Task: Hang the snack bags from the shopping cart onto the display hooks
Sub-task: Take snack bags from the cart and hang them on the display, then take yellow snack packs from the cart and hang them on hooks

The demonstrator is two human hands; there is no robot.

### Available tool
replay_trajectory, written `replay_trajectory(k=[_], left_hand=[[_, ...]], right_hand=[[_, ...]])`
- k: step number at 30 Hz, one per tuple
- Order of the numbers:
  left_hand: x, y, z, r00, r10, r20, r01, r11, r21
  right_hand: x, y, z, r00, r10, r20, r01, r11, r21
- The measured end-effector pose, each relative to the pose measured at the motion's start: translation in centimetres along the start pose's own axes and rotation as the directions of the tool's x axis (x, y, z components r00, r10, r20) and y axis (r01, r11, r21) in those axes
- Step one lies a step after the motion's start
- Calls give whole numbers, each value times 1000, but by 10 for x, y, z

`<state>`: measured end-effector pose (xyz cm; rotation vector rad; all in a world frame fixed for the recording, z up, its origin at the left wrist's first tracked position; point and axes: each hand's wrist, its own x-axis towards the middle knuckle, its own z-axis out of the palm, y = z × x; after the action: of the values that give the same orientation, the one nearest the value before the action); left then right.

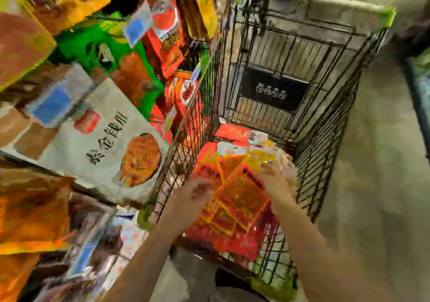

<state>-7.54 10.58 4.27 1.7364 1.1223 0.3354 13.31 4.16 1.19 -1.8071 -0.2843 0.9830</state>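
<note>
Both hands reach down into a black wire shopping cart (290,73). At the left edge of a heap of snack bags (237,199) the left hand (196,191) rests with its fingers bent onto the packets; motion blur hides whether it actually grips one. On the far right side of the heap, the right hand (273,178) touches the top corner of a yellow and orange bag, fingers curled toward it, but the blur again leaves the hold unclear.

These bags are flat, glossy, square-cornered plastic pouches in red, orange and yellow, overlapping loosely in the bottom of the cart. Its sides are thin metal bars in a grid, with a pale handle bar (314,0) capped in bright green across the far end and a dark rectangular plate (273,89) with white markings on the folding inner panel.

To the left, touching the cart's side, stands a display rack crowded with hanging packets (144,45) in green, red and orange. One large white bag (102,138) nearest the viewer carries dark printed characters and a round picture of orange food. Below and to the right of the cart lies a dull, greyish-beige floor (377,185).
</note>
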Motion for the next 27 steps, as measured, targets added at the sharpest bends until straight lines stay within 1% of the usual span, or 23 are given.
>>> replay_trajectory(k=[3,5,7,9,10,12,13,15,18,20,21,24,25,26,27], left_hand=[[23,-14,16,992,-94,82,93,995,21],[38,-23,26,979,-166,119,166,986,10],[53,-31,36,962,-234,141,234,972,16],[64,-41,45,935,-316,159,316,948,21],[69,-46,50,924,-342,173,340,940,39],[81,-53,58,899,-377,225,358,926,122],[91,-56,63,890,-388,240,358,920,161],[121,-66,72,896,-365,255,310,922,232],[179,-84,94,926,-284,249,199,927,318],[216,-94,111,943,-209,259,103,923,370],[233,-98,119,947,-184,265,72,922,380],[274,-112,142,944,-126,305,23,947,320],[281,-118,150,933,-123,337,-6,933,359],[285,-127,158,916,-144,375,-47,889,455],[285,-135,165,902,-162,401,-106,815,570]], right_hand=[[33,46,4,987,156,31,-156,988,14],[52,82,6,969,245,19,-245,969,26],[74,126,3,934,353,-59,-356,933,-47],[95,177,-2,882,454,-128,-468,877,-112],[95,182,-3,849,507,-150,-526,841,-131],[76,146,1,774,606,-182,-631,759,-158],[73,137,2,755,625,-199,-655,734,-178],[81,144,7,747,625,-225,-662,730,-168],[98,162,13,766,594,-248,-625,778,-65],[109,170,16,762,588,-271,-606,795,22],[114,175,16,755,593,-278,-603,796,59],[123,189,15,754,587,-295,-591,802,86],[124,197,16,746,597,-294,-593,797,113],[124,199,17,747,602,-284,-587,797,143],[123,201,18,744,613,-268,-590,790,167]])
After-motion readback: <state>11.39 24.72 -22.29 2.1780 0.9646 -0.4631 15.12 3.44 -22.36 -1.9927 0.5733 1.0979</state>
